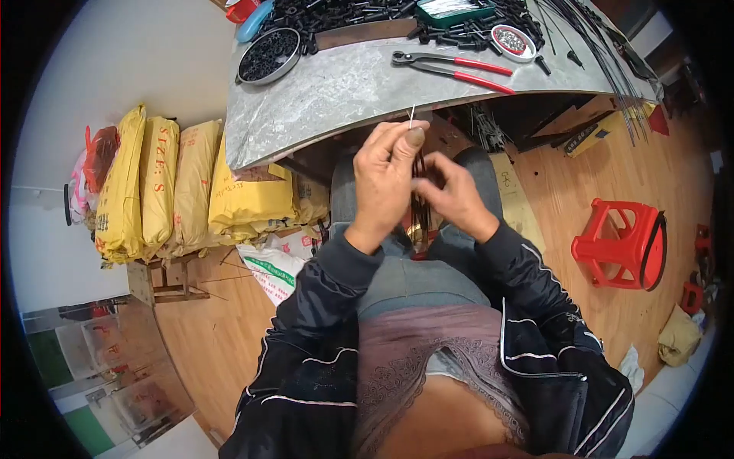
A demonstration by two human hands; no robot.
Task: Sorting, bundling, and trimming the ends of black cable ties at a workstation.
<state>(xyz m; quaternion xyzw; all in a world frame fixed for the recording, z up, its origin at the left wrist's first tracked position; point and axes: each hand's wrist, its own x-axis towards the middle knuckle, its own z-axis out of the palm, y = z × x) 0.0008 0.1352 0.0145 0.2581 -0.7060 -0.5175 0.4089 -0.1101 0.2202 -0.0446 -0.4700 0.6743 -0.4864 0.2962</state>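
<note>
In front of the table's edge, my left hand [382,180] is closed, pinching a thin pale wire [413,116] between thumb and fingers so that its tip sticks up. Below that grip, several dark thin strands [419,210] hang down between my hands; whether they join the wire cannot be made out. My right hand [457,200] is just to the right, thumb and fingers curled in toward the strands, the fingertips partly hidden. On the table above lie end-cutting pliers [451,65] with red handles.
The grey tabletop [329,99] carries a bowl of small black parts [269,57], a heap of black pieces [344,14] and a dish of small metal pieces [514,43]. Long dark rods [604,57] overhang its right side. Yellow sacks [157,180] stand left, a red stool [621,243] right.
</note>
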